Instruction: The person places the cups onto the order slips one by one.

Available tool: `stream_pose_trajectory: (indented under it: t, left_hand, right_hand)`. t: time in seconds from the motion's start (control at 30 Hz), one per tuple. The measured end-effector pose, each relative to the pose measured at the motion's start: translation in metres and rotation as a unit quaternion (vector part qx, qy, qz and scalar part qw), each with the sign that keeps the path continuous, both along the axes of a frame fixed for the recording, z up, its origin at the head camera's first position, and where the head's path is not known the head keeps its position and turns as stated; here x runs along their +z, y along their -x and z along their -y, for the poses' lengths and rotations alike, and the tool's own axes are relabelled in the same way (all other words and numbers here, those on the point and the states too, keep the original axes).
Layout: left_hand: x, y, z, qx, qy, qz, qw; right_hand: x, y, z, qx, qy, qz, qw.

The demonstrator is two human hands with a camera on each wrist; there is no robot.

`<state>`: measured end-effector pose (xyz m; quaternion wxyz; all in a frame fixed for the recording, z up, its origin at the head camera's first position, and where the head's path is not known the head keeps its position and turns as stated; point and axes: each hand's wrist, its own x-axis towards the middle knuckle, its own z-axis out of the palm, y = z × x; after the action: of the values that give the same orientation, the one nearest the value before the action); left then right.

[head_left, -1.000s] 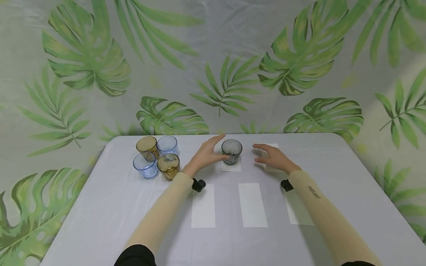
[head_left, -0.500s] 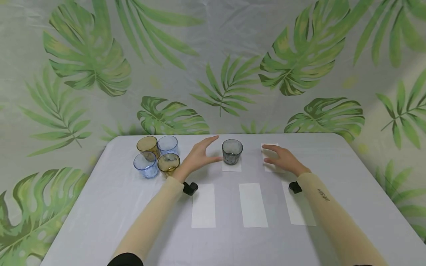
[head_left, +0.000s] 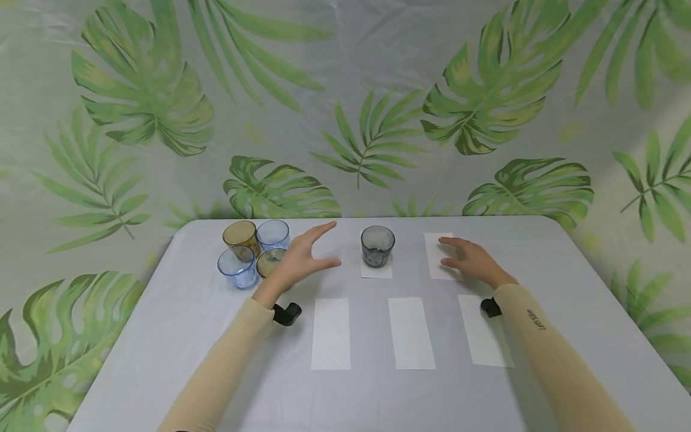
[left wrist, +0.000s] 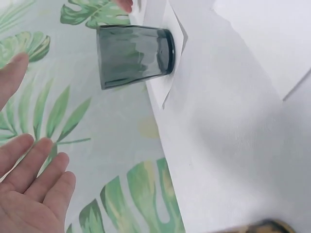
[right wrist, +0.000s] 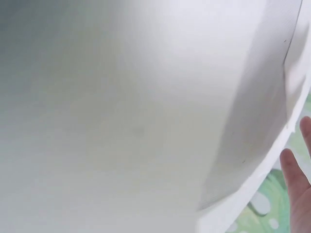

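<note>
A grey glass tumbler (head_left: 377, 247) stands upright on a white paper card at the back middle of the table; the left wrist view shows the same tumbler (left wrist: 133, 56) sideways. My left hand (head_left: 299, 259) is held to its left, thumb and fingers spread apart with nothing between them. Behind that hand are two blue tumblers, the front one (head_left: 238, 270) and the back one (head_left: 273, 234), and two amber tumblers, the back one (head_left: 240, 235) and the front one (head_left: 268, 261), which the hand partly covers. My right hand (head_left: 475, 262), fingers loosely extended and holding nothing, hovers by the back right card (head_left: 438, 258).
Three more white cards lie in a front row: left (head_left: 332, 336), middle (head_left: 412, 335) and right (head_left: 483, 336), the last overlapped by my right wrist strap. A white cloth covers the table (head_left: 372, 396). A leaf-print curtain (head_left: 367, 108) hangs behind its far edge.
My left hand has drawn back leftward from the grey tumbler toward the blue and amber ones. My right hand has moved to the right, away from the tumbler, which stays on its card.
</note>
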<state>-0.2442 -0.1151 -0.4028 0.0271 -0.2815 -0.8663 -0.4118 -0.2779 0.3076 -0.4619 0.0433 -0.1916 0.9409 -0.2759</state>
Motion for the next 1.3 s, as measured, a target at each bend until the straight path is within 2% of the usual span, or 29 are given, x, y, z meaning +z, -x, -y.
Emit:
stream_pose_trajectory:
  t: [0.13,0.23,0.4,0.6,0.8,1.07,1.3]
  left_hand:
    - [0.006,-0.008,0.011,-0.009,-0.013,0.012,0.9998]
    - [0.01,-0.013,0.021,-0.006,-0.004,0.009,0.9999]
    - [0.017,-0.02,0.037,0.015,0.018,-0.004,0.9997]
    - [0.022,-0.029,0.056,0.043,0.018,0.013,0.9988]
    - [0.017,-0.035,0.075,0.066,0.014,0.023,0.9975]
    - [0.011,-0.039,0.095,0.062,0.037,0.032,0.9969]
    - [0.007,-0.038,0.099,0.063,0.061,0.048,0.995]
  right_hand:
    - [-0.001,0.0,-0.006,-0.004,0.005,0.001,1.0]
    - [-0.002,0.001,-0.009,-0.003,0.004,-0.002,1.0]
    - [-0.004,0.002,-0.013,0.0,0.001,-0.01,1.0]
    - [-0.005,0.0,-0.018,-0.003,0.002,-0.01,0.9999]
    - [-0.004,-0.002,-0.02,-0.002,-0.009,-0.005,0.9999]
    - [-0.001,-0.002,-0.023,-0.001,-0.015,0.017,0.9997]
    - [0.003,-0.003,-0.023,-0.002,-0.013,0.035,0.9993]
